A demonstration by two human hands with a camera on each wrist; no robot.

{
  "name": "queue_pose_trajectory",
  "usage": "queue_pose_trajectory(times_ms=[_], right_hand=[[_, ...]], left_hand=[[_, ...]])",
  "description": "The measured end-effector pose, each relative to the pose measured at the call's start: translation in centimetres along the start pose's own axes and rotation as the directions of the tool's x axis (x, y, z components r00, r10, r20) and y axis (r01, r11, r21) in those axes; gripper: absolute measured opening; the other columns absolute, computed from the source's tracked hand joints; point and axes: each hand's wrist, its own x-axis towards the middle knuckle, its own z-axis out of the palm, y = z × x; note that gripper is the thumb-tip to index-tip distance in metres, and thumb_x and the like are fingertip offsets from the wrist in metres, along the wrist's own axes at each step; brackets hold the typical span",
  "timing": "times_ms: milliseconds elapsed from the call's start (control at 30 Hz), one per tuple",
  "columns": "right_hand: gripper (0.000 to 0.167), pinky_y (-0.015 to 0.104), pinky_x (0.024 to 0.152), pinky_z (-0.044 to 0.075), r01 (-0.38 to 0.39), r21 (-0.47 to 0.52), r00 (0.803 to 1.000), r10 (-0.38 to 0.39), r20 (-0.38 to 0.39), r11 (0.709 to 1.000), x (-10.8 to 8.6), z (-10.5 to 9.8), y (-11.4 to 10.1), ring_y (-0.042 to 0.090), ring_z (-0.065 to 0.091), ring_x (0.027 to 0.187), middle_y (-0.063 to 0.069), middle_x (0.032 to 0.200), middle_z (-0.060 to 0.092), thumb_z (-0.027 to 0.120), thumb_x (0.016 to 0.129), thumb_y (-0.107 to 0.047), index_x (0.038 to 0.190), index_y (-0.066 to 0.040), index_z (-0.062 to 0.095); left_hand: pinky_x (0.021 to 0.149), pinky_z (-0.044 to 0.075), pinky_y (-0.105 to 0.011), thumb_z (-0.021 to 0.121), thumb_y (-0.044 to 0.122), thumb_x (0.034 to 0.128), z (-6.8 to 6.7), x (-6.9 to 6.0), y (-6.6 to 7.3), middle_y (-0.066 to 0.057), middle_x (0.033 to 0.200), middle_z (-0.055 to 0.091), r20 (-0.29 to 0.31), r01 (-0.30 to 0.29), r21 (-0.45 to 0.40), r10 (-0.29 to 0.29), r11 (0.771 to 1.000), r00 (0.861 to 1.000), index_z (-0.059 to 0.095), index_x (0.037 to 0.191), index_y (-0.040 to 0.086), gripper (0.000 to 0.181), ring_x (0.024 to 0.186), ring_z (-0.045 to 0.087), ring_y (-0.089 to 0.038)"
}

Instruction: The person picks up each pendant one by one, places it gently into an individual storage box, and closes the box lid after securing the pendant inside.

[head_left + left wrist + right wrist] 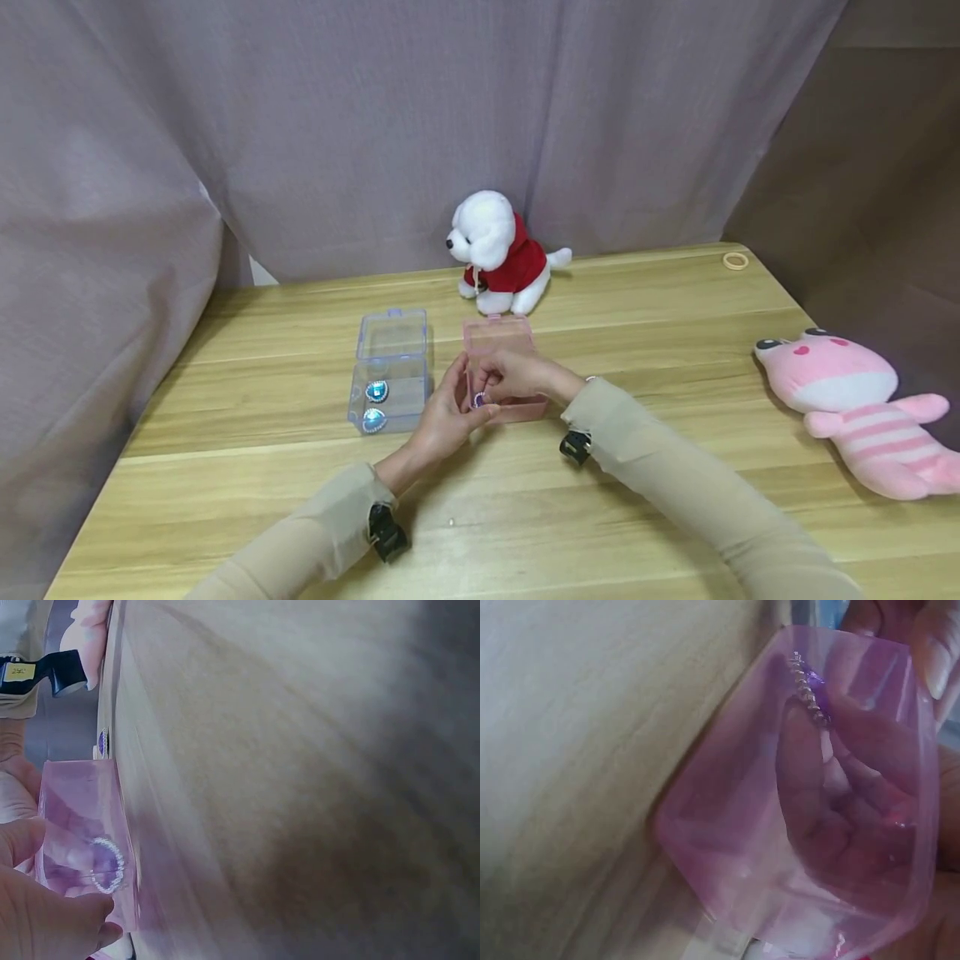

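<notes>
An open pink box point(522, 412) stands on the table, its lid tipped back. My left hand point(442, 421) grips the box's left end, thumb in front and fingers behind. Inside the box, my right hand point(517, 375) pinches a purple gem with a beaded rim point(480, 401) near that end. Through the pink wall in the right wrist view, the gem point(810, 690) shows at the fingertips of my right hand point(847, 810). The left wrist view shows the gem point(109, 866) beside my left hand point(52, 915).
Left of the pink box is an open clear-blue box point(405, 422) holding two blue gems point(377, 391). Another purple gem point(103, 742) lies outside the pink box. A white toy dog point(483, 229) sits behind, a pink plush frog point(847, 408) lies right, and a small ring point(736, 262) lies back right.
</notes>
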Motion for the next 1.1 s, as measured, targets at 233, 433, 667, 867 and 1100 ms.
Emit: queue_pose_trajectory(times_ms=[233,433,667,867,1100], right_hand=[[0.013,0.009,0.050,0.039,0.029,-0.088,1.000,-0.028,0.010,0.996,0.1,0.2,0.0,0.001,0.046,0.058,0.005,0.069,0.062,0.057,0.074,0.012,0.083,0.007,0.064],[0.013,0.009,0.055,0.043,0.105,-0.106,0.994,-0.106,-0.001,0.989,0.2,0.6,0.1,0.000,0.048,0.062,0.008,0.072,0.065,0.056,0.073,0.014,0.080,0.008,0.065],[0.008,0.009,0.054,0.039,0.125,-0.142,0.992,-0.128,-0.012,0.982,-0.1,0.9,-0.1,0.002,0.046,0.062,0.009,0.069,0.063,0.063,0.073,0.013,0.078,0.008,0.066],[0.008,0.013,0.058,0.044,0.074,-0.102,0.995,-0.081,-0.061,0.992,-0.9,0.0,-0.4,0.005,0.050,0.066,0.010,0.075,0.065,0.062,0.077,0.009,0.083,0.007,0.066],[0.014,0.023,0.061,0.055,-0.022,0.135,0.952,0.062,-0.300,0.991,-3.9,-4.3,0.7,0.009,0.057,0.066,0.012,0.080,0.066,0.060,0.086,0.004,0.097,0.010,0.065]], left_hand=[[0.113,0.031,-0.038,0.064,-0.006,0.0831,0.1,0.0,0.1,-0.027,0.147,0.030,-0.002,0.002,0.000,-0.002,1.000,1.000,0.005,0.148,-0.004,0.088,0.137,0.031,-0.033],[0.112,0.034,-0.040,0.064,-0.006,0.0828,0.1,0.0,0.2,-0.027,0.145,0.035,-0.009,-0.008,0.019,0.008,1.000,1.000,0.005,0.148,-0.005,0.088,0.135,0.035,-0.033],[0.112,0.035,-0.041,0.064,-0.005,0.0838,0.1,-0.1,0.1,-0.027,0.146,0.034,0.004,-0.005,0.011,0.005,1.000,1.000,0.005,0.148,-0.005,0.087,0.135,0.035,-0.033],[0.114,0.029,-0.042,0.065,-0.005,0.0829,0.1,-0.1,0.1,-0.028,0.148,0.029,-0.003,0.008,0.016,-0.008,1.000,1.000,0.006,0.148,-0.004,0.088,0.137,0.030,-0.035],[0.115,0.025,-0.040,0.065,-0.007,0.0808,0.2,-0.1,0.3,-0.024,0.153,0.016,-0.026,0.040,0.036,-0.040,0.999,0.999,0.008,0.149,-0.001,0.089,0.140,0.022,-0.034]])
